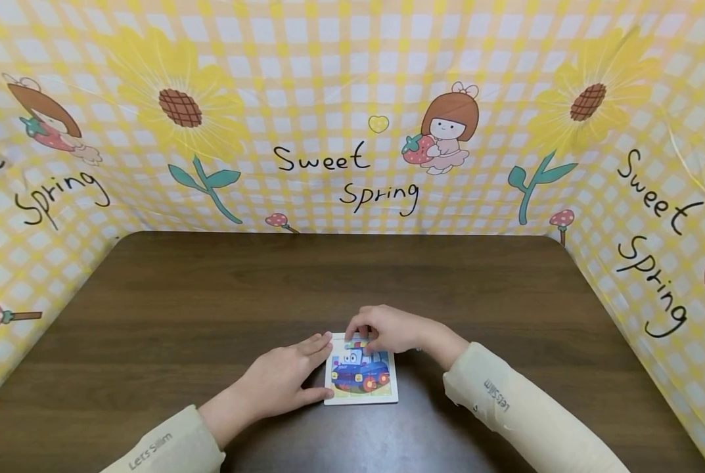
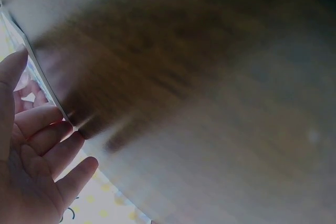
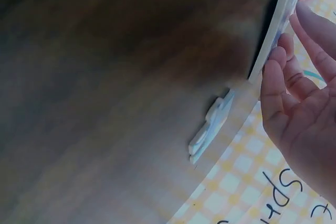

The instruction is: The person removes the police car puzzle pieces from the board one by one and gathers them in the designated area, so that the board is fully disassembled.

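Observation:
A jigsaw puzzle (image 1: 361, 389) of a blue cartoon car lies in a white-edged square frame on the table. My left hand (image 1: 281, 374) rests against its left side, fingers nearly straight toward the upper corner and thumb at the lower corner. From above, my right hand (image 1: 390, 328) reaches over the puzzle's top part. Its index finger and thumb bend down around a puzzle piece (image 1: 359, 344) with red and green on it, at the car's roof. In the right wrist view, loose puzzle pieces (image 3: 212, 124) lie beside the frame, close to the right hand.
The dark wooden table (image 1: 257, 282) spreads around the puzzle. A yellow checked cloth (image 1: 328, 79) printed with flowers and "Sweet Spring" stands as a wall behind the table and along both sides.

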{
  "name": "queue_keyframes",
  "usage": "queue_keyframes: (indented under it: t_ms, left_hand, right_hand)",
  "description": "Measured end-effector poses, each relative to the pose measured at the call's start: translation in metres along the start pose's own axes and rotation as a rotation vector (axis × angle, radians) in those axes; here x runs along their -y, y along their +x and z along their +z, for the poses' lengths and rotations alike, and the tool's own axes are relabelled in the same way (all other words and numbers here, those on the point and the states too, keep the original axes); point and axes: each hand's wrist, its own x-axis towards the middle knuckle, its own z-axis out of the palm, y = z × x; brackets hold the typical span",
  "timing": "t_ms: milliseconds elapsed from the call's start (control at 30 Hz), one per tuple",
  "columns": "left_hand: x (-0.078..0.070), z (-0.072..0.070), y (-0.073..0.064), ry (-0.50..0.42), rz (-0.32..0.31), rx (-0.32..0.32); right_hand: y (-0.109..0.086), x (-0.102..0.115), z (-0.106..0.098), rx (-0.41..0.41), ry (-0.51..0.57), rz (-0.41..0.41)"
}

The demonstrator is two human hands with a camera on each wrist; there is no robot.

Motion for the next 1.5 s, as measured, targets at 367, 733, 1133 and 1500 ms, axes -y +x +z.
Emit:
queue_keyframes:
  t_ms: [367, 733, 1133, 1500]
  left_hand:
    - [0.000, -0.002, -0.001, 0.005, 0.001, -0.010]
    - [0.000, -0.004, -0.001, -0.001, 0.000, -0.011]
    - [0.000, -0.003, -0.002, -0.015, 0.001, -0.012]
    - [-0.002, -0.002, -0.001, -0.024, -0.014, 0.011]
  right_hand:
    - [0.003, 0.008, 0.001, 0.033, -0.111, -0.005]
    - [0.005, 0.011, 0.001, 0.045, -0.144, -0.008]
    - [0.003, 0.010, 0.005, 0.020, -0.112, -0.030]
    - [0.000, 0.000, 0.003, -0.029, 0.035, -0.046]
